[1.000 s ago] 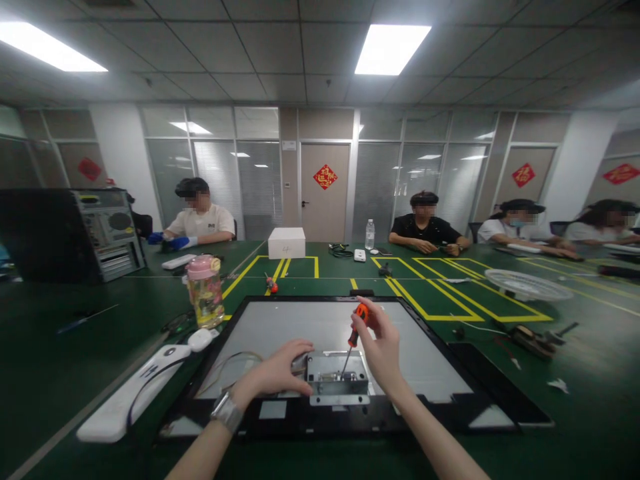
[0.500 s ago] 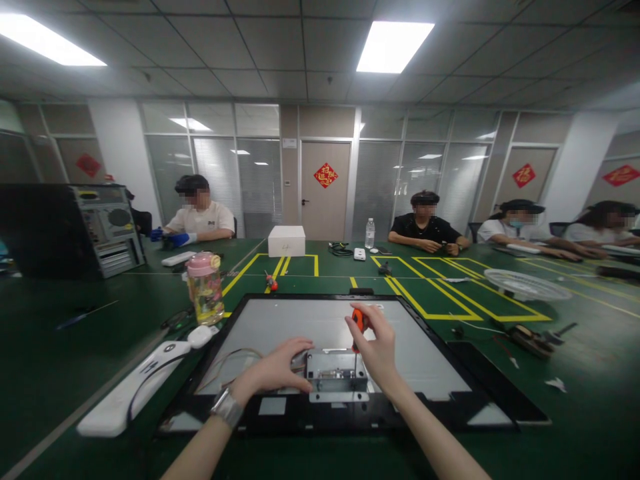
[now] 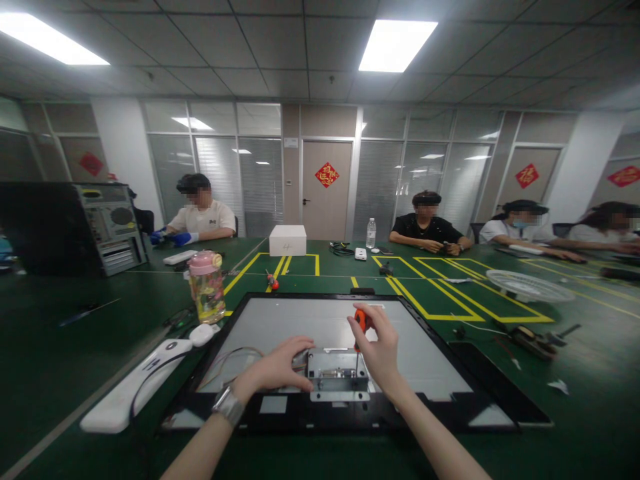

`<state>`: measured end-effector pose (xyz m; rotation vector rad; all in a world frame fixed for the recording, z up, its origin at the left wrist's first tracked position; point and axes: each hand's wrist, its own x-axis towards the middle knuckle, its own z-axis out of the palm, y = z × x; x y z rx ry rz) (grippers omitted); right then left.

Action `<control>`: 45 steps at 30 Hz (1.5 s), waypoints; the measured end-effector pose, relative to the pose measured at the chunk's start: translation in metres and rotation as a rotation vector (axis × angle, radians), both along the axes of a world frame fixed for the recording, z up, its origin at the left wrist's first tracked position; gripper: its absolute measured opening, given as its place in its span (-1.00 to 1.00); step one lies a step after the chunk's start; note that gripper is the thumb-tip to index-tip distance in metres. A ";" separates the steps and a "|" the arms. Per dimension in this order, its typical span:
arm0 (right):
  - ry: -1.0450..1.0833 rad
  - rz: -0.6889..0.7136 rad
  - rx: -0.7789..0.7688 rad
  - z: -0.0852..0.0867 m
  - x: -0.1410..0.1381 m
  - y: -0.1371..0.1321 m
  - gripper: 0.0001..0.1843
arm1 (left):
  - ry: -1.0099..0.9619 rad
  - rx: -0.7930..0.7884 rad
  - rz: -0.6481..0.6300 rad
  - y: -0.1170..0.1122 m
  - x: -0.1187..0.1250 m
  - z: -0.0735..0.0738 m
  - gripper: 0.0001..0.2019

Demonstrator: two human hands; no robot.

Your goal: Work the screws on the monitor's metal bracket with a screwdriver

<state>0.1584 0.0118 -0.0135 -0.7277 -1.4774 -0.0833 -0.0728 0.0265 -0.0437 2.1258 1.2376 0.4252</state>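
Observation:
My right hand [image 3: 377,347] pinches the orange and black handle of a screwdriver [image 3: 360,321], held upright. Its thin shaft goes down to the right end of a silver metal bracket [image 3: 330,383]. Thumb and fingers of my left hand [image 3: 280,365] curve around the bracket's left end and steady it. The bracket lies near the front edge of a flat display panel [image 3: 295,320] with a grey back and black frame. Thin wires [image 3: 220,360] run across the panel left of the bracket. Whether the screwdriver tip sits in a screw is too small to tell.
Left of the panel are a white power bank-like device [image 3: 135,387], a pink-lidded bottle [image 3: 206,287] and a computer case [image 3: 110,227]. A white box [image 3: 287,240] stands behind. On the right lie a dark flat slab [image 3: 500,383] and a clamp-like tool [image 3: 540,340]. Several people sit across the table.
The whole view has shifted very slightly. Both hands, the screwdriver and the bracket keep nearly the same positions.

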 end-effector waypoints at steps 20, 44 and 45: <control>0.466 0.774 -0.608 0.011 0.007 0.006 -0.66 | 0.004 0.020 -0.016 0.002 -0.003 -0.003 -0.11; 0.527 0.739 -0.612 0.006 0.005 0.008 -0.63 | 0.000 0.029 -0.028 0.002 -0.003 -0.002 -0.13; 0.544 0.755 -0.614 0.007 0.005 0.007 -0.63 | -0.005 0.026 -0.028 0.001 -0.003 -0.002 -0.13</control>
